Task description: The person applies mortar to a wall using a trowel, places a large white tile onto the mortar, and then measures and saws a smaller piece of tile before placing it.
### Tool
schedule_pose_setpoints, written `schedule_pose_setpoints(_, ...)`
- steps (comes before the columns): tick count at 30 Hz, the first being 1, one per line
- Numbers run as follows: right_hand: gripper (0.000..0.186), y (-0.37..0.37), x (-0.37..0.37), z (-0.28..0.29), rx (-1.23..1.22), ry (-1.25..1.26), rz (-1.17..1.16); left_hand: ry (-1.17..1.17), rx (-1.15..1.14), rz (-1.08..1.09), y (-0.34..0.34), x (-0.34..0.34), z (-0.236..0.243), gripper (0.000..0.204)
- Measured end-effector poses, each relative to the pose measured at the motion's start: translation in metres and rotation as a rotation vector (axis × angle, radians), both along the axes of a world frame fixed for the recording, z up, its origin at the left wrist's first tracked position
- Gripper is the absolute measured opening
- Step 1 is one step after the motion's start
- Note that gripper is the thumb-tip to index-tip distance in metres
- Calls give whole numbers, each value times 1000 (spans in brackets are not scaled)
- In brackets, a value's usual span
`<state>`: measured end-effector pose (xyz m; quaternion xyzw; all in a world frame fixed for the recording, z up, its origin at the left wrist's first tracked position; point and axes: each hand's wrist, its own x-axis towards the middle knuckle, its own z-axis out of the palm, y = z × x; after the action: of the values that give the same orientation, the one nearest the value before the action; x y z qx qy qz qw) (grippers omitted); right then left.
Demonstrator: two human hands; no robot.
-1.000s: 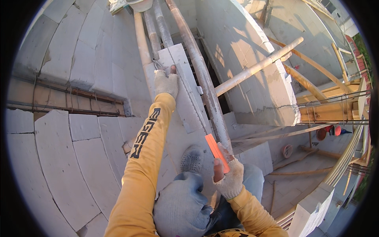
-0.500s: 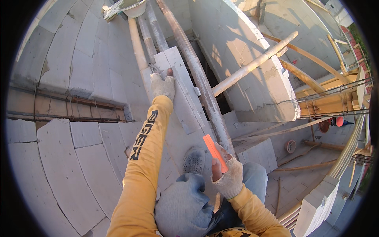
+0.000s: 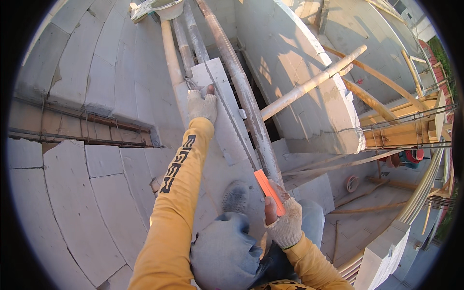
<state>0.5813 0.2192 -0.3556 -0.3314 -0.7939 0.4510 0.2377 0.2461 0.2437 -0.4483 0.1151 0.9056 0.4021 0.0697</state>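
In my right hand (image 3: pixel 285 217) is the orange handle (image 3: pixel 269 192) of a handsaw, with fingers and thumb wrapped round it. Its long, thin dark blade (image 3: pixel 233 120) lies along the top of a pale building block (image 3: pixel 227 130) and runs away toward the block's far end. My left hand (image 3: pixel 202 104), in a knitted glove with bare fingertips, grips the block's left side near the far end, thumb up beside the blade. Some of its fingers are hidden. Below the block's near end, my shoe (image 3: pixel 236 195) and bent knee (image 3: pixel 224 246) show.
Metal pipes (image 3: pixel 232 67) run along and beyond the block, beside a dark gap. A basin (image 3: pixel 166 8) stands at their far end. A pale block wall (image 3: pixel 295 82) rises on the right, crossed by a wooden pole (image 3: pixel 314 84). Large block courses (image 3: pixel 82 203) fill the left.
My right hand and the saw handle have shifted slightly down and to the right, toward me. The dark blade shows more plainly along the block. My left hand keeps its place on the block.
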Motion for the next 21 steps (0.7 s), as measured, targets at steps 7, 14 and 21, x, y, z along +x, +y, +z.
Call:
schedule_pose_setpoints(7, 38, 23, -37, 18, -156, -109, 27, -10, -28, -31, 6, 5, 6, 47)
schedule_pose_setpoints(14, 35, 10, -7, -1, 28, 39, -7, 39, 65, -9, 6, -3, -14, 49)
schedule_pose_setpoints(21, 37, 25, -38, -4, -32, -83, 14, 62, 62, -43, 9, -8, -12, 50)
